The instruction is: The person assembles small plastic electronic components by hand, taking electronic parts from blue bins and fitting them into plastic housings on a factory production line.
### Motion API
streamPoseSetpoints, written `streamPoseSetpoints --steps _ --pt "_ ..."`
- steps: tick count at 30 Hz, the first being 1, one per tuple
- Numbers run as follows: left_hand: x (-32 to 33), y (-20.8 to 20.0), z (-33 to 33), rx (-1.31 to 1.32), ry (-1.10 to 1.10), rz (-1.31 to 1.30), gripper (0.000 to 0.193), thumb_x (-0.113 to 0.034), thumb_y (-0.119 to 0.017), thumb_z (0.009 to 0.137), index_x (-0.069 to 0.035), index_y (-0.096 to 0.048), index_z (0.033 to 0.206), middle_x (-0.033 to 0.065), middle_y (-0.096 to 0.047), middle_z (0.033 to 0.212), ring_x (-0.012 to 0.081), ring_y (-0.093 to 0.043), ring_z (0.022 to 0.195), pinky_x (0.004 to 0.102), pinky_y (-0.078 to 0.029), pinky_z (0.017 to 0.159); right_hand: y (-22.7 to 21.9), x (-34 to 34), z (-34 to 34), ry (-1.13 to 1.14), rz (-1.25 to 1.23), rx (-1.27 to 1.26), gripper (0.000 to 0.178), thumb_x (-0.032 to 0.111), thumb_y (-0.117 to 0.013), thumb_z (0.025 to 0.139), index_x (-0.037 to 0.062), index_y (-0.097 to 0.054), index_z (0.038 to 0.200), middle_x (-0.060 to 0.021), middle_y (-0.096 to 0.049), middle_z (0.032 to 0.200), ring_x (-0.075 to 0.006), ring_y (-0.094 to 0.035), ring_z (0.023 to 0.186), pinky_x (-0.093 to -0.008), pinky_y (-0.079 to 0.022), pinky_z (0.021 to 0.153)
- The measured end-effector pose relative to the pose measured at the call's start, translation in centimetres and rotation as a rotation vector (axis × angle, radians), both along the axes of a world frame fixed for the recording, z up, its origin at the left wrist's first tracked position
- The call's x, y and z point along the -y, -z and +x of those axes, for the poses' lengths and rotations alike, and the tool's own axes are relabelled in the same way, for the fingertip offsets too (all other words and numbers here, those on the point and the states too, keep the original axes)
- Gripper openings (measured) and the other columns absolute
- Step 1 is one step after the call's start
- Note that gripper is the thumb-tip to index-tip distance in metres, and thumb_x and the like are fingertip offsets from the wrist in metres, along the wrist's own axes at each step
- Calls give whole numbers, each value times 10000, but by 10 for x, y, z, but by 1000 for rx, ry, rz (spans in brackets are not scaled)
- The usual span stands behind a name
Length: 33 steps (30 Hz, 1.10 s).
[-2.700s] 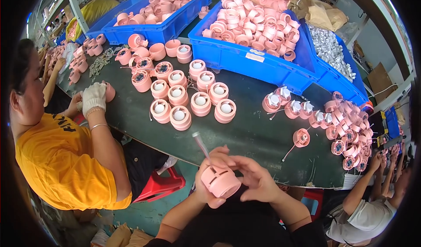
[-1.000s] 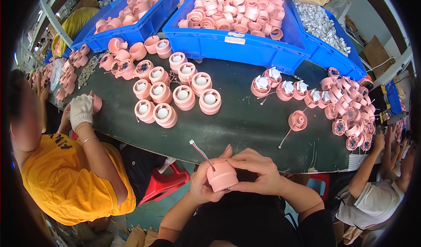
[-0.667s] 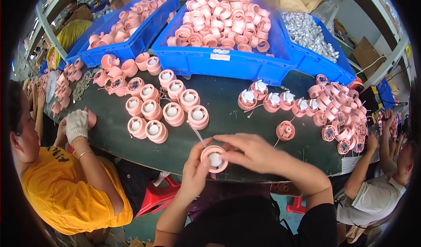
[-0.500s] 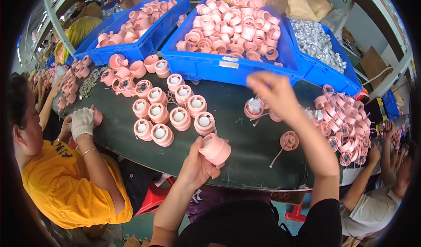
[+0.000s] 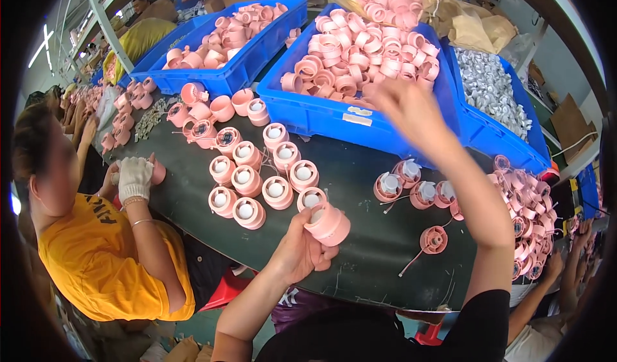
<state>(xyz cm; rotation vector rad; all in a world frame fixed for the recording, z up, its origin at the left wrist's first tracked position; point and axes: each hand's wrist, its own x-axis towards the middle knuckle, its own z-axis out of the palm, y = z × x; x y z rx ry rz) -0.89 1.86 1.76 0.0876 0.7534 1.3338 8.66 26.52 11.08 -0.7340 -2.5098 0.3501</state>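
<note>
My left hand (image 5: pixel 299 254) is closed around a pink plastic cylindrical housing (image 5: pixel 330 227), held tilted above the near table edge. Over the front rim of the middle blue bin (image 5: pixel 308 114) is my right hand (image 5: pixel 411 112), smeared by motion, its fingers beside the heaped pink plastic rings (image 5: pixel 360 53). Whether it grips a ring cannot be made out. Under my right forearm stand several pink pieces topped with whitish caps (image 5: pixel 389 183), wires trailing from them. A single round pink part (image 5: pixel 434 240) with a wire lies nearer me. Left of centre, pink housings with white discs (image 5: pixel 246 181) stand grouped.
A second blue bin (image 5: pixel 212 79) of pink parts is at the back left; a third, holding silvery-white caps (image 5: pixel 491 92), is at the back right. Pink wired parts (image 5: pixel 527 214) are piled at right. A co-worker in yellow (image 5: pixel 106 259) works close on my left.
My right hand has moved from the capped pink pieces up and away to the bin of rings. My left hand still holds the housing. The whole view has shifted slightly.
</note>
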Motion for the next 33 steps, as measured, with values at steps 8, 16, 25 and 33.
streamPoseSetpoints --steps 8,16,25,33 --pt "-6 -4 24 -279 78 122 498 -516 -258 948 -94 -408 1166 53 -523 753 91 -410 449 198 -277 354 30 97 37 -341 -1473 446 599 483 -415 906 5 -375 1265 -125 -584 721 -141 -580 468 -228 -457 376" --pt "-12 2 27 -299 61 114 463 -511 -365 925 -94 -455 1107 40 -534 635 54 -310 357 189 -158 331 49 106 47 -310 -1577 41 595 418 -550 868 -46 -452 1226 -118 -576 618 -112 -510 379 -212 -323 276" --pt "-33 2 22 -815 135 96 425 -458 -432 911 -55 -498 1027 92 -557 640 131 -442 375 235 -303 347 -13 56 36 -439 -1070 786 603 531 -359 913 23 -485 1212 -142 -629 617 -146 -571 419 -251 -420 345" --pt "-52 12 13 -2312 22 -127 355 -395 -520 878 -52 -562 957 158 -592 589 320 -615 540 410 -487 464 19 -119 -3 100 67 742 451 398 -608 762 16 -599 1001 -135 -657 849 -281 -637 804 -418 -490 711"
